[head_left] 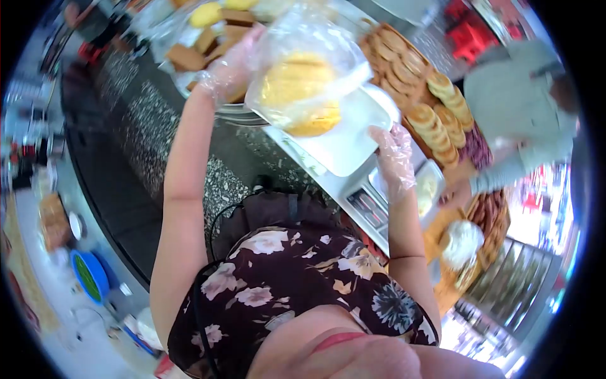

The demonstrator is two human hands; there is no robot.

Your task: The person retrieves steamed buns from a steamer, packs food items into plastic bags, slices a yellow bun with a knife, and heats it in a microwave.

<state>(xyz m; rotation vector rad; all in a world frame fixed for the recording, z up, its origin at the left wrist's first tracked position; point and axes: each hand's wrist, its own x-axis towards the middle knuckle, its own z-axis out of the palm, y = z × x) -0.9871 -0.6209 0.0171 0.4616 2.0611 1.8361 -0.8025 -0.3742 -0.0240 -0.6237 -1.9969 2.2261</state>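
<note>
A yellow bread [302, 81] sits in a clear bag [300, 35] above a white tray [355, 136] at a market-style bakery stand. The left hand [235, 63], in a plastic glove, grasps the bag's edge, apparently to bear its weight; some fingers are hidden. The right hand [395, 155], also gloved, touches the tray's edge, perhaps to steady it; from here, I cannot tell whether the fingers are clenched on it. The gloves presumably keep skin off the food. Near the right forearm is a scale [368, 205], its display facing the wearer.

Brown cakes [186, 58] crowd beyond the left hand; flat breads [396, 60] and rolls [432, 132] stand in rows to the right, seemingly ranged for show. A co-worker [524, 95] in pale sleeves reaches in beside them. Speckled floor [221, 180] shows below, and a blue basin [101, 281] of something green occupies a counter at left.
</note>
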